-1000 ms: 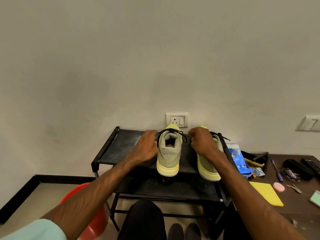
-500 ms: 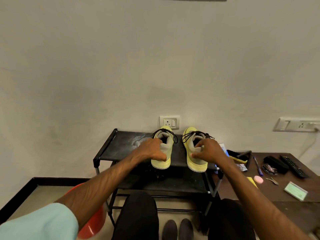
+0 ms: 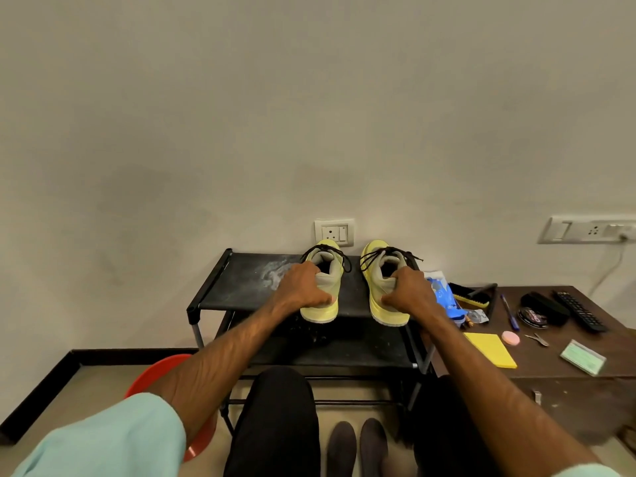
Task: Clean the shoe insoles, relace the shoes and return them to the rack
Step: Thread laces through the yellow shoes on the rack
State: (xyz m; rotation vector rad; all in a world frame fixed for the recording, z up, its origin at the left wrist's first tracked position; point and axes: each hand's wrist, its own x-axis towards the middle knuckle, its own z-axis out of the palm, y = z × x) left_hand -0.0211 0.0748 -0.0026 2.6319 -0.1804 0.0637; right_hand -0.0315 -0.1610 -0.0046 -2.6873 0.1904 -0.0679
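Two yellow-green shoes with dark laces stand side by side, toes to the wall, on the top shelf of a black rack point(image 3: 237, 290). My left hand point(image 3: 303, 287) grips the heel collar of the left shoe point(image 3: 327, 266), fingers curled inside its opening and thumb on the heel. My right hand point(image 3: 409, 292) grips the heel of the right shoe point(image 3: 378, 266) the same way. Both heels sit at the shelf's front edge.
A brown table point(image 3: 564, 359) to the right carries a blue packet point(image 3: 442, 294), a shoe brush point(image 3: 469, 294), a yellow pad point(image 3: 490, 349), a polish tin point(image 3: 532, 316), a pen and a remote. A red tub point(image 3: 155, 376) stands on the floor at left. Dark footwear point(image 3: 358, 445) lies below.
Both hands have slid from the laces back to the shoes' heels. The shoes now stand closer together and straighter on the shelf, and the view has pulled back.
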